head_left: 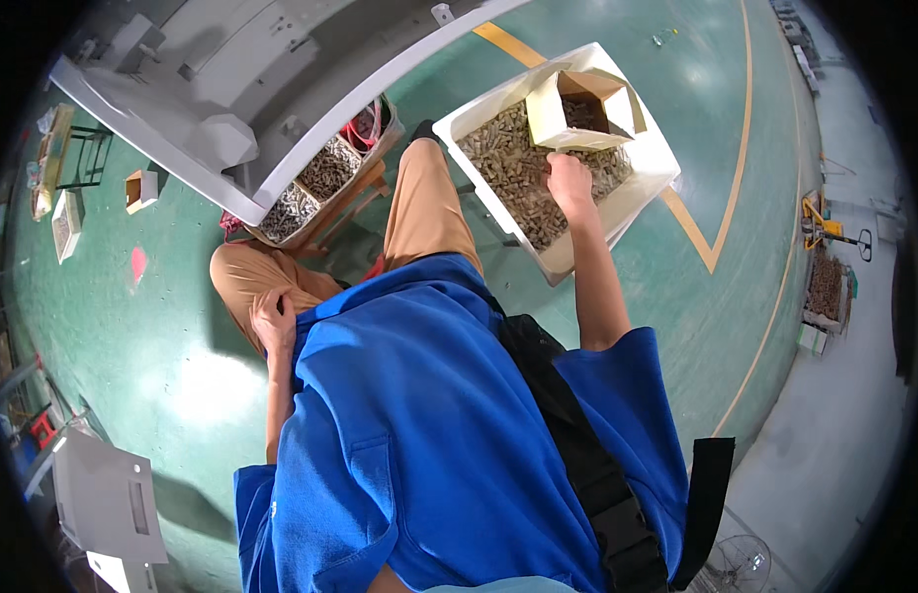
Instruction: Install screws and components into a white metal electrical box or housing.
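My right hand (570,182) is closed over a large white bin (649,176) on my right, at the near side of a small open carton (549,114). Whatever its fingers may hold is hidden. Many small tan cylindrical pieces (503,163) lie loose in the bin, and the carton stands on them with more pieces inside. My left hand (273,320) rests on my left thigh, its fingers loosely curled and nothing visible in them.
Ahead of me hangs a grey machine housing (217,193). Below it, trays of small metal-coloured pieces (325,170) sit on a wooden stand (355,203). Farther left are a small carton (140,190) and a white box (67,225). A yellow pallet jack (823,227) stands far right.
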Available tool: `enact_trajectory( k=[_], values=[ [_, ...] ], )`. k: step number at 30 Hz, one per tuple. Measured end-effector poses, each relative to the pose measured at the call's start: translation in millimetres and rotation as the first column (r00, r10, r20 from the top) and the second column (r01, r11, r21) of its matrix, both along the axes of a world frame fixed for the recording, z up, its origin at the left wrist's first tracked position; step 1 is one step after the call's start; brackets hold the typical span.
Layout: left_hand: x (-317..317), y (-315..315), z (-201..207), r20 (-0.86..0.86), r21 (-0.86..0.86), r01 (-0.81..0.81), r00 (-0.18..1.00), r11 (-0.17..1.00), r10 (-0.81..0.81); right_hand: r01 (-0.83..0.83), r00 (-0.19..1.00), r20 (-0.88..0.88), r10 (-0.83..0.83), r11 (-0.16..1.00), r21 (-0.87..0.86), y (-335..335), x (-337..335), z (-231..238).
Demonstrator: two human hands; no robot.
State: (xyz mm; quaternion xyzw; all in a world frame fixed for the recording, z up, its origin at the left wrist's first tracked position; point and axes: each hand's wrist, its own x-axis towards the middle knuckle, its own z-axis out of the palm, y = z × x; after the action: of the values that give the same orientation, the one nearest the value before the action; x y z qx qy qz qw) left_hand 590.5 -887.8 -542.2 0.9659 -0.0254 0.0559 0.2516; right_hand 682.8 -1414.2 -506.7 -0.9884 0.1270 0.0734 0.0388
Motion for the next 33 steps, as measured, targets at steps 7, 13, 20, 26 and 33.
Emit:
enact_trajectory(
  k=[7, 13, 20, 26, 33],
  values=[
    [0.1, -1.3, 0.8, 0.009, 0.049, 0.007, 1.000, 0.999, -0.008, -0.045, 0.996, -0.079, 0.038, 0.996, -0.082, 12.9, 2.2, 14.9],
    [3.2, -3.9, 1.7, 0.003, 0.028, 0.009, 1.000, 1.000, -0.009, -0.104, 0.992, 0.116, 0.041, 0.783, 0.614, 51.9, 13.6, 11.3],
    [0.5, 1.4, 4.0, -0.019, -0.022, 0.004, 1.000, 1.000, -0.004, -0.301, 0.953, 0.026, 0.301, 0.953, -0.017, 65.3, 21.9, 6.6],
    [-0.7, 1.9, 1.4, -0.049, -0.018, -0.006, 0.999, 1.000, 0.005, -0.182, 0.976, -0.151, 0.158, 0.970, -0.161, 29.0, -2.2, 14.1],
    [-0.5, 2.6, 0.5, -0.016, -0.021, 0.017, 1.000, 1.000, -0.017, -0.001, 0.986, -0.132, 0.100, 0.799, 0.601, 5.3, -3.7, 60.9]
  ],
)
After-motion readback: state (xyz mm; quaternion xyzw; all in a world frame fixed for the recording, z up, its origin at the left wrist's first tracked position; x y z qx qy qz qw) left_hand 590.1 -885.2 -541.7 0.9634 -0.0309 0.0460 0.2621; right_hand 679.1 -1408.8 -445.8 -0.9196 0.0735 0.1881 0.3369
